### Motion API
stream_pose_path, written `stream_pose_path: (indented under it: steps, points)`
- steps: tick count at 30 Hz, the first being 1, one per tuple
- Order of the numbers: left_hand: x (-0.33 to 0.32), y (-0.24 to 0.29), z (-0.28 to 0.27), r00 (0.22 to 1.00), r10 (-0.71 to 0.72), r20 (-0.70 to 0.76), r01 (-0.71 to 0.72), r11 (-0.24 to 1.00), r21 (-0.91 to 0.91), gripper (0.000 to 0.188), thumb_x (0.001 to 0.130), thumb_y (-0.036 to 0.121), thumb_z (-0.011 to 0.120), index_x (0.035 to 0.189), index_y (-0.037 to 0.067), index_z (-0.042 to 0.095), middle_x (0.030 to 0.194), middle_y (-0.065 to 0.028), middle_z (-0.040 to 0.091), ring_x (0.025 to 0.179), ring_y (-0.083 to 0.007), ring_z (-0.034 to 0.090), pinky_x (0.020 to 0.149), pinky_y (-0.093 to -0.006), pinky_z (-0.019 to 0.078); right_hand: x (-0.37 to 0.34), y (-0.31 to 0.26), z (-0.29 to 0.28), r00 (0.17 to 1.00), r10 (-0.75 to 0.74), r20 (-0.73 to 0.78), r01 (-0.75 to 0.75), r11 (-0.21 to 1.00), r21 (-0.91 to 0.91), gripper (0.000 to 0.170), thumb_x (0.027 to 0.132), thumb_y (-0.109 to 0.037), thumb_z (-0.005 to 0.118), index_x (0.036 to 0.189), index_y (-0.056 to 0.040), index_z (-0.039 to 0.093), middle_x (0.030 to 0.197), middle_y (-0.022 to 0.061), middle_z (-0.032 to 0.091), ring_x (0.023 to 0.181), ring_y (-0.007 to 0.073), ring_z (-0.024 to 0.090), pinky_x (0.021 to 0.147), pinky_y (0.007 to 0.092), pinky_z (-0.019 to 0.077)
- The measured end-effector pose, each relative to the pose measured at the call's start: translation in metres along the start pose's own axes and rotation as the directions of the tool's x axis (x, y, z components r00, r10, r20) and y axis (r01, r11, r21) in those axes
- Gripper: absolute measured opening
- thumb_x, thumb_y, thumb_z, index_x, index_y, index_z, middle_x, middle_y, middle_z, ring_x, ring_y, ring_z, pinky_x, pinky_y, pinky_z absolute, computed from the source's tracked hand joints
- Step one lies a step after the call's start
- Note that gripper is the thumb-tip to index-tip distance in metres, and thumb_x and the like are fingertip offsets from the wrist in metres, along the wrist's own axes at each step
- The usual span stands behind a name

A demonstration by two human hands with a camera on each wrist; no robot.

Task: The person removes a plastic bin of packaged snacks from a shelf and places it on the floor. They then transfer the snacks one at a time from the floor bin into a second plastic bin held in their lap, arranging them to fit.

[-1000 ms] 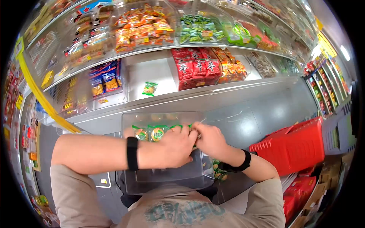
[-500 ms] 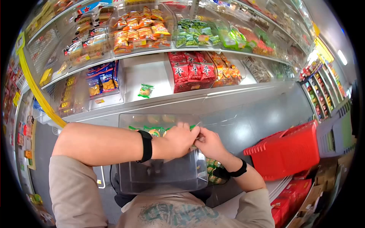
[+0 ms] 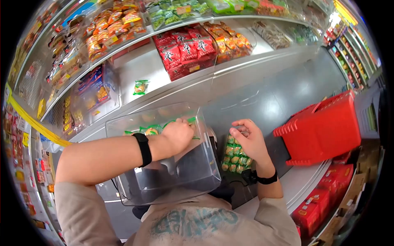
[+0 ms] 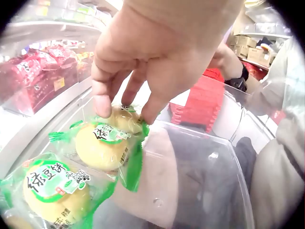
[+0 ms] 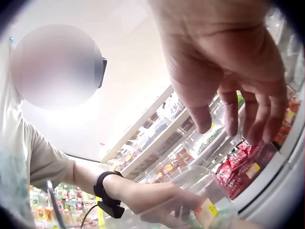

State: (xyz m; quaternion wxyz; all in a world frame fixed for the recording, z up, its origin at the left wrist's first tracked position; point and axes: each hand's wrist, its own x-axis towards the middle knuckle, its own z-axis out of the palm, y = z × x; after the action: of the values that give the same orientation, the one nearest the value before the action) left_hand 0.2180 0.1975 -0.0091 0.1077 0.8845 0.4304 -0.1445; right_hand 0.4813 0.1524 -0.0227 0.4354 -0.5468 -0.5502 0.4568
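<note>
A clear plastic bin [image 3: 143, 186] sits tilted in front of the person's body. Along its far side runs a row of mung bean cakes [image 4: 56, 188] in clear-and-green wrappers. My left hand [image 3: 178, 135] reaches into the bin; in the left wrist view its thumb and fingers pinch the wrapped mung bean cake [image 4: 125, 119] at the row's end. Right of the bin, my right hand [image 3: 251, 141] hangs empty with loosely bent, spread fingers. Beneath it, a pack of several green-wrapped mung bean cakes [image 3: 236, 159] lies low beside the bin.
One green-wrapped cake [image 3: 140, 87] lies on the white lower shelf [image 3: 158, 78], left of red packets [image 3: 184, 51]. A red basket [image 3: 322, 127] stands on the floor at right, with red boxes [image 3: 316, 207] nearer the body. A yellow strip [image 3: 35, 119] edges the shelving at left.
My right hand has left the bin and my left hand, moving right to above the pack of cakes. My left hand stays at the row. The head view has shifted.
</note>
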Motion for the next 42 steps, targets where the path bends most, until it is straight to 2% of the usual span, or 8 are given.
stream_pose_path:
  steps: [16,17,21,23,27,30,36,42]
  points:
    - [-0.033,0.013,-0.033,0.985,-0.169,0.043,0.159,0.971,0.177,0.073,0.082,0.055,0.072,0.134,0.01,0.049,0.134,-0.0251,0.055,0.107,-0.036,0.066,0.081,-0.0446,0.0585,-0.028,0.057,-0.019,0.977,0.128,-0.17,-0.135,0.99,-0.028,0.021,0.09,-0.013,0.075,0.102,0.0009,0.067,0.097,0.0052,0.063,0.077,0.0107,0.063,0.067,0.0261,0.0519]
    - [-0.038,0.01,-0.04,0.983,-0.184,0.018,0.179,0.971,0.155,0.074,0.083,0.055,0.072,0.137,0.009,0.05,0.129,-0.0228,0.057,0.106,-0.0363,0.066,0.081,-0.0462,0.058,-0.03,0.061,-0.021,0.977,0.066,-0.203,-0.074,0.997,-0.03,0.019,0.09,-0.012,0.074,0.102,0.001,0.067,0.095,0.0051,0.064,0.076,0.0106,0.063,0.067,0.0258,0.0517]
    - [-0.046,-0.015,-0.079,0.93,-0.154,0.335,0.163,0.987,0.0,0.057,0.087,0.042,0.07,0.133,0.012,0.057,0.119,-0.0189,0.06,0.109,-0.0356,0.064,0.084,-0.0452,0.0568,-0.03,0.073,-0.031,0.966,0.079,-0.246,-0.085,0.996,-0.016,0.016,0.092,-0.009,0.071,0.102,0.0018,0.065,0.089,0.0043,0.064,0.074,0.0087,0.061,0.065,0.024,0.0494]
    - [-0.053,-0.009,-0.074,0.94,0.054,0.337,-0.027,0.996,-0.085,0.053,0.088,0.039,0.07,0.132,0.013,0.058,0.12,-0.0183,0.059,0.111,-0.036,0.062,0.086,-0.0453,0.056,-0.028,0.08,-0.033,0.968,0.073,-0.242,-0.081,0.996,-0.024,0.015,0.094,-0.007,0.068,0.105,0.0011,0.063,0.081,0.0021,0.065,0.072,0.0051,0.059,0.064,0.021,0.0467]
    - [-0.058,0.004,-0.048,0.918,0.316,0.239,-0.301,0.948,-0.099,0.051,0.089,0.035,0.07,0.134,0.015,0.059,0.129,-0.0173,0.055,0.113,-0.0365,0.06,0.088,-0.0467,0.0544,-0.024,0.065,-0.021,0.964,0.047,-0.261,-0.082,0.989,-0.123,0.017,0.091,-0.009,0.072,0.1,0.0034,0.065,0.095,0.0073,0.063,0.073,0.0114,0.063,0.065,0.0264,0.0514]
    - [-0.057,0.008,-0.039,0.856,0.144,0.497,-0.246,0.958,0.146,0.055,0.088,0.036,0.07,0.139,0.018,0.057,0.14,-0.0161,0.049,0.117,-0.0368,0.056,0.089,-0.0476,0.0532,-0.022,0.059,-0.018,0.972,0.003,-0.233,-0.038,0.988,-0.146,0.018,0.09,-0.01,0.073,0.1,0.0034,0.065,0.095,0.0078,0.063,0.073,0.012,0.064,0.066,0.0267,0.0518]
    - [-0.077,-0.006,-0.026,0.873,0.222,0.435,-0.336,0.919,0.206,0.058,0.089,0.04,0.068,0.141,0.018,0.056,0.143,-0.0149,0.047,0.123,-0.038,0.051,0.091,-0.0475,0.052,-0.022,0.077,-0.019,0.971,0.038,-0.237,-0.065,0.992,-0.108,0.016,0.089,-0.009,0.073,0.098,0.0028,0.066,0.092,0.0072,0.064,0.075,0.0122,0.065,0.067,0.0268,0.0523]
    - [-0.059,-0.011,-0.026,0.871,0.125,0.476,-0.199,0.974,0.108,0.056,0.086,0.038,0.071,0.134,0.013,0.057,0.133,-0.0159,0.051,0.118,-0.0388,0.055,0.088,-0.0471,0.0547,-0.02,0.047,-0.012,0.966,-0.103,-0.235,0.073,0.988,-0.134,0.015,0.088,-0.007,0.074,0.098,0.0019,0.066,0.092,0.0071,0.065,0.076,0.0132,0.066,0.067,0.0273,0.0527]
